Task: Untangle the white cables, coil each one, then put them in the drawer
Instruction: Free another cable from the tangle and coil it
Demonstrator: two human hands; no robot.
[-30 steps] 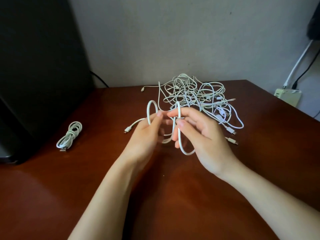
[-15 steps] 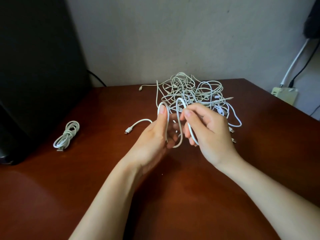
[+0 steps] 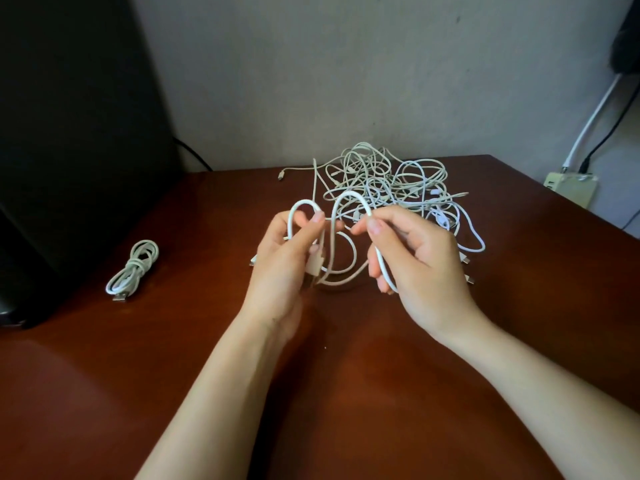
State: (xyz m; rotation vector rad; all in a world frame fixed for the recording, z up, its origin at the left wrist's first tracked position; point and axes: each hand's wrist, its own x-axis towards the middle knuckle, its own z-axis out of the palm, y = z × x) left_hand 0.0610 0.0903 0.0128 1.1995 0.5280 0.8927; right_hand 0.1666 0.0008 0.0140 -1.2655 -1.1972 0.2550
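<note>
Cable (image 3: 349, 194) runs between my two hands, held up over the table (image 3: 346, 393) just in front of the tangle (image 3: 391, 178). My left hand (image 3: 287, 261) grips the gathered loops, thumb pressed on them; my right hand (image 3: 419, 265) pinches the free run — an upright arch just right of those loops. Next fold, I judge, must travel leftward into the left hand's grip.

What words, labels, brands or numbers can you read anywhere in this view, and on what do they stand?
None can be read.
The looped cable, the tangled pile, the coiled cable and the black object show no print.
The beige power strip is too small and blurred to tell any marking.
</note>
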